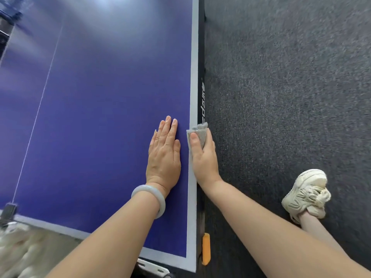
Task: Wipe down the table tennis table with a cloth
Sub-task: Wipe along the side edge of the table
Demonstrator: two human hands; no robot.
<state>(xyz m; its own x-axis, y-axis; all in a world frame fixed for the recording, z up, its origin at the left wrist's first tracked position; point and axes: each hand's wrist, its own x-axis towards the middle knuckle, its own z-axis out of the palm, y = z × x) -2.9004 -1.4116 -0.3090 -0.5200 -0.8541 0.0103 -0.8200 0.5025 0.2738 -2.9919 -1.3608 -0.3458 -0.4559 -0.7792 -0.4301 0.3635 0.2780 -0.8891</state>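
Wiping the right edge of the blue desk [110,117] with a small grey cloth [199,133], clamped under the thumb of the right hand [204,157] at the white border [193,87]. Bracing just beside with the left hand [164,155], laid flat, fingers straight, holding nothing. Probably soft, light and limp; best bunched in the palm, thumb on top, to stop loose corners trailing.

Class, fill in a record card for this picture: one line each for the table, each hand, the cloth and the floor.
table: blue top, white border
left hand: flat on the table, bracelet at the wrist
right hand: grips the cloth
cloth: grey, at the table's right edge
floor: dark carpet, one pale shoe
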